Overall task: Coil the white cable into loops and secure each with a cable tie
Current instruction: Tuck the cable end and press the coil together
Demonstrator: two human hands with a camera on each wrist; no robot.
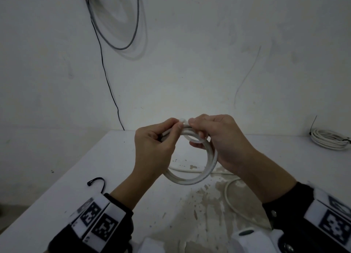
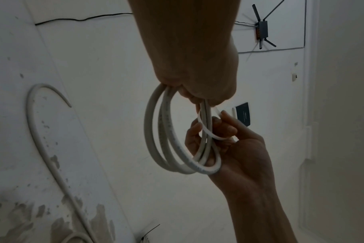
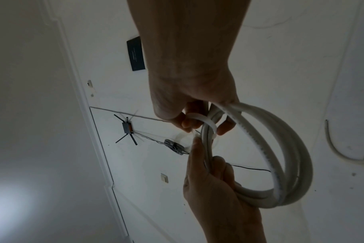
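Both hands hold a coil of white cable [image 1: 190, 180] up above the white table [image 1: 117, 157]. My left hand [image 1: 175, 126] grips the coil's upper left side, thumb and forefinger meeting at the head of a white cable tie [image 1: 182, 120]. My right hand [image 1: 195, 129] pinches the tie's band where it loops round the strands. In the left wrist view the coil [image 2: 156, 139] hangs from the left hand [image 2: 197, 93], and the right hand [image 2: 216, 125] holds the loose tie loop [image 2: 208, 131]. The right wrist view shows the tie [image 3: 208, 123] round the coil [image 3: 291, 156].
The cable's loose end [image 1: 228, 193] trails across the stained table under the coil. A black cable tie [image 1: 96, 181] lies near the table's left edge. A second, bundled white coil [image 1: 330, 140] sits at the far right. A thin black wire [image 1: 108, 81] runs down the wall.
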